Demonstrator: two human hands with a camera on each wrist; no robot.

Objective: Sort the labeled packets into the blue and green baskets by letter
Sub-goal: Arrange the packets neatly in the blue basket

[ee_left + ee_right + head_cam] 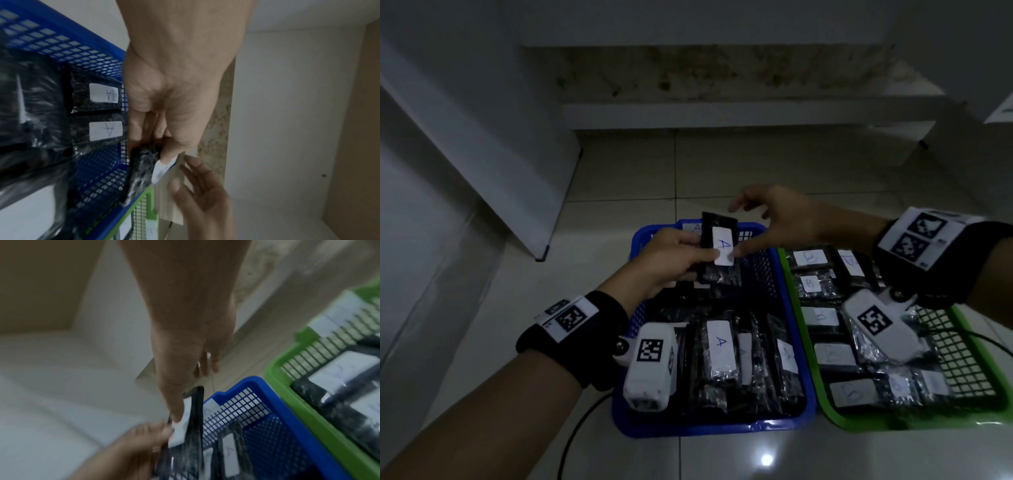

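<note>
My left hand (pixel 674 260) grips a black packet (pixel 717 222) with a white label marked "A", upright above the far end of the blue basket (pixel 709 426). My right hand (pixel 780 219) reaches in from the right. Its thumb touches the label's lower right corner and its fingers are spread beyond the packet. The left wrist view shows the packet (pixel 141 172) pinched by the left hand (pixel 170 97), with the right hand (pixel 203 191) open beside it. In the right wrist view the right hand (pixel 185 353) lies along the packet (pixel 195 410). Several "A" packets fill the blue basket.
The green basket (pixel 859 423) stands right of the blue one, rim to rim, and holds several "B" packets. Both sit on a pale tiled floor. A white panel (pixel 482 154) leans at the left and a low step (pixel 722 116) runs behind. A black cable (pixel 575 428) trails near the front.
</note>
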